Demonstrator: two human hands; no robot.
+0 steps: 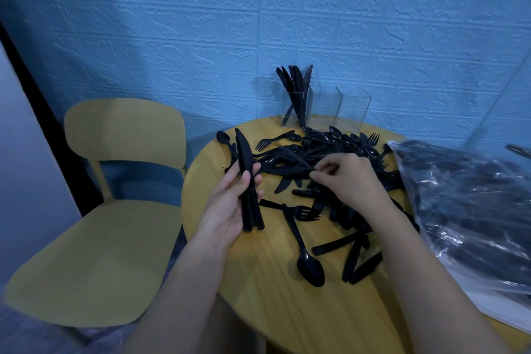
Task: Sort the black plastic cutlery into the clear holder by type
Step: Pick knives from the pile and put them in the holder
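Pinching a knife (290, 156) out of the heap (330, 181) on the tabletop (258, 282), my right hand (344, 178) has its grip on the near end; the knife's long axis runs away leftward. My left hand (232, 204) clasps about three knives (247, 181), blades up. Only the leftmost of three compartments in the clear holder (324, 108), well beyond both hands, holds knives.

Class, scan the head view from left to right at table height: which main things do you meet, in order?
Yellow chair → left hand gripping a bundle of knives → right hand pinching a piece from the cutlery pile → clear plastic bag of cutlery.
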